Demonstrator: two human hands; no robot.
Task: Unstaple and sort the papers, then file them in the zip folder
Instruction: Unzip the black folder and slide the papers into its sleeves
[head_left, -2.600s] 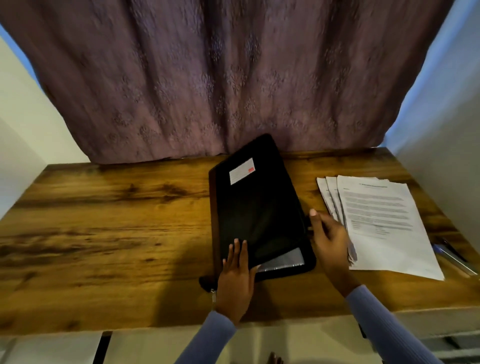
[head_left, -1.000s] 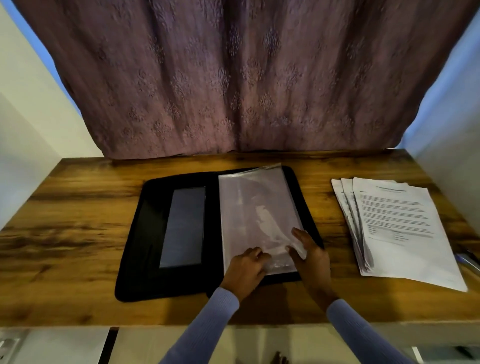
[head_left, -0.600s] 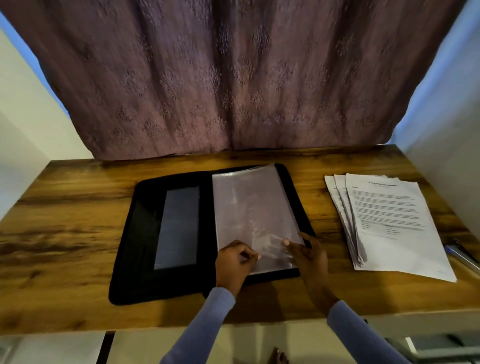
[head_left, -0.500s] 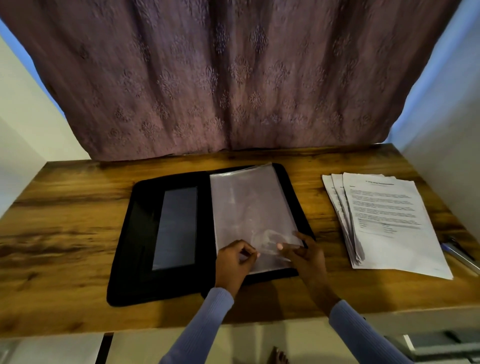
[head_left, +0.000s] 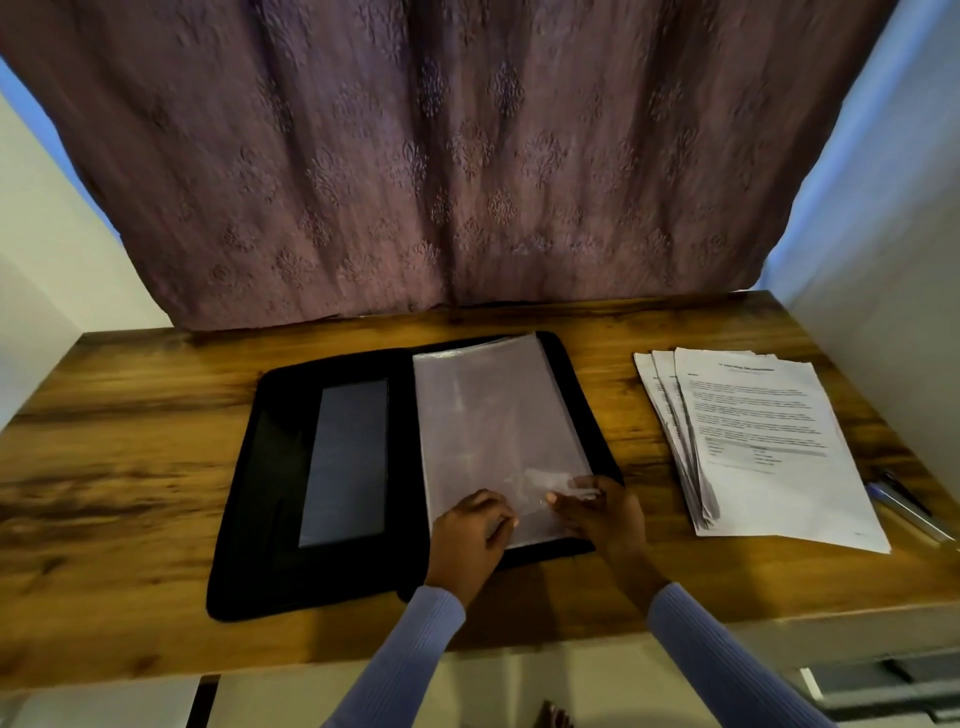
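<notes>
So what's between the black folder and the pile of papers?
Only bare wooden table lies between the zip folder and the papers, in the head view.

black zip folder (head_left: 270, 467), mauve damask-patterned curtain (head_left: 441, 156), streaked brown table (head_left: 130, 441)

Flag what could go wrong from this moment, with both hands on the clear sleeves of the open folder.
1. Both the left hand and right hand work the near corner of the thin clear sleeves; they may crease, or two may lift as one.
2. The papers lie fanned in separate stacks beside the zip folder; a careless grab could mix the sorted order.
3. A pen lies near the table edge and could be knocked off.
</notes>
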